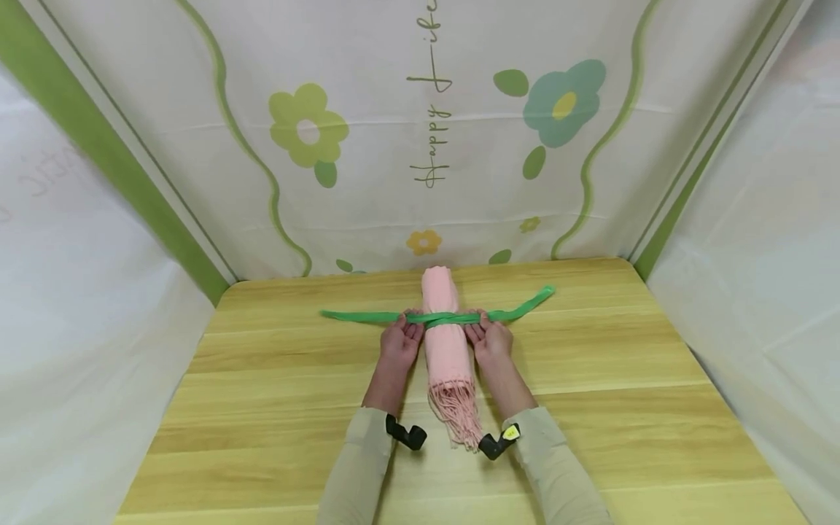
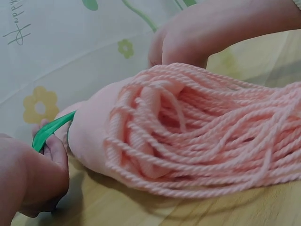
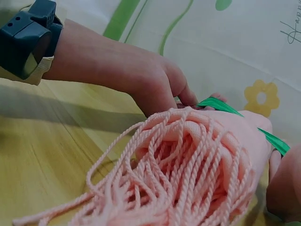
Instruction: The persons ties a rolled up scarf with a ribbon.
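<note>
A rolled pink scarf (image 1: 448, 354) lies lengthwise on the table, its twisted fringe (image 2: 221, 136) spread toward the person. Around its upper half runs a green ribbon (image 1: 446, 319), crossed over itself on top of the roll. On the left side the left hand (image 1: 402, 340) pinches one length of the ribbon close to the scarf, and the loose end trails out to the left. Opposite it, the right hand (image 1: 490, 338) pinches the other length, whose end bends up to the right. The roll narrows where the ribbon circles it.
The wooden table (image 1: 262, 437) meets a white curtain (image 1: 380, 204) printed with flowers at its back edge. White cloth also hangs on both sides. A black camera mount (image 1: 407, 433) sits on the left wrist and another (image 1: 499, 442) on the right.
</note>
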A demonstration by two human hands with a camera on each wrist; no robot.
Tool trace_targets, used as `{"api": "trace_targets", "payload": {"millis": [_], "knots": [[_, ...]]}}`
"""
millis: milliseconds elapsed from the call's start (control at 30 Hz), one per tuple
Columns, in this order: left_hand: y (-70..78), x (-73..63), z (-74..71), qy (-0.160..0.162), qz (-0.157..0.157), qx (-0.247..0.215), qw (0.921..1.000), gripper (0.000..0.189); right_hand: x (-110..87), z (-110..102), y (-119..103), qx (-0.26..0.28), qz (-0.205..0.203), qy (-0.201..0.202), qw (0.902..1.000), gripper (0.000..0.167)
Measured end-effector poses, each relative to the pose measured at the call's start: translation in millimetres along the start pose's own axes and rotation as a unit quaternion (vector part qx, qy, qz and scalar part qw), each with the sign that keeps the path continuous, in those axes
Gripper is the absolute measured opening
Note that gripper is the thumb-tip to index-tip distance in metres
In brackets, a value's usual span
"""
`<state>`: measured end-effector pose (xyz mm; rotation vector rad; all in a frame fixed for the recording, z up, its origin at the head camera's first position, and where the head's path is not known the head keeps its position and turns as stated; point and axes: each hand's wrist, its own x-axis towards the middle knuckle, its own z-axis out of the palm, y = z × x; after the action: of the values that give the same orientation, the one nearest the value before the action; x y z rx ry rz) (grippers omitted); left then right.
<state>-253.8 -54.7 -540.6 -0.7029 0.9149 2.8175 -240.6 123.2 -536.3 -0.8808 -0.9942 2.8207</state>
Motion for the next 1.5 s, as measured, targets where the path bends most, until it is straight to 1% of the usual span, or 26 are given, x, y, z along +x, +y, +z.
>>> {"api": "trace_targets", "payload": {"millis": [100, 233, 367, 500, 633, 700, 800, 867, 967, 1067, 1167, 1233, 1300, 1400, 1500], "knots": [[0.4, 0.9, -1.7, -0.005, -0.006, -0.001, 1.0, 0.028, 0.5, -1.5, -0.3, 0.005, 0.001, 0.002, 1.0, 0.04], [0.2, 0.8, -3.3, 0.0, -0.01, 0.006, 0.9999, 0.028, 0.8, -3.5, 0.2, 0.0, 0.01, 0.003, 0.9999, 0.037], [-0.8, 1.1, -3.3, -0.006, -0.003, 0.046, 0.9989, 0.031, 1.1, -5.0, 0.7, -0.015, 0.016, -0.016, 0.9996, 0.036], [-1.8, 3.5, -2.4, -0.015, 0.006, 0.088, 0.996, 0.037, 0.3, -4.0, 0.7, -0.015, 0.013, -0.021, 0.9996, 0.039], [-2.3, 5.4, -2.0, -0.007, 0.017, 0.097, 0.9951, 0.035, -1.6, -3.4, 0.8, -0.02, 0.019, -0.024, 0.9993, 0.037], [-2.4, 6.1, -2.1, -0.01, 0.017, 0.097, 0.9951, 0.034, -2.5, -3.6, 1.2, -0.025, 0.022, -0.027, 0.9991, 0.037], [-2.1, 8.1, -2.6, -0.024, 0.01, 0.097, 0.9949, 0.033, -3.5, -3.5, 2.2, -0.021, 0.026, -0.026, 0.9991, 0.037], [-0.8, 9.3, -2.6, -0.043, 0.001, 0.1, 0.994, 0.033, -4.3, -3.0, 2.6, -0.015, 0.028, -0.027, 0.9991, 0.038], [1.8, 10.5, -2.2, -0.063, -0.01, 0.103, 0.9926, 0.034, -5.2, -2.1, 2.9, -0.007, 0.033, -0.028, 0.999, 0.041], [3.8, 10.6, -1.3, -0.072, -0.019, 0.106, 0.9916, 0.035, -5.4, -2.3, 2.2, -0.001, 0.036, -0.038, 0.9987, 0.041], [3.9, 10.8, 0.1, -0.079, -0.023, 0.112, 0.9904, 0.035, -4.3, -2.9, 0.3, 0.009, 0.031, -0.05, 0.9982, 0.032], [3.3, 11.1, 1.3, -0.085, -0.023, 0.123, 0.9885, 0.037, -3.0, -3.2, -1.5, 0.017, 0.023, -0.062, 0.9977, 0.025], [2.6, 12.0, 2.4, -0.089, -0.023, 0.135, 0.9866, 0.039, -1.6, -3.1, -3.7, 0.023, 0.018, -0.074, 0.9968, 0.022], [2.0, 14.1, 3.6, -0.086, -0.018, 0.161, 0.983, 0.042, 0.1, -2.2, -6.9, 0.033, 0.009, -0.092, 0.9951, 0.023], [2.4, 16.3, 5.5, -0.077, -0.008, 0.185, 0.9797, 0.039, 1.7, 0.1, -9.6, 0.034, 0.004, -0.102, 0.9942, 0.023]]}}
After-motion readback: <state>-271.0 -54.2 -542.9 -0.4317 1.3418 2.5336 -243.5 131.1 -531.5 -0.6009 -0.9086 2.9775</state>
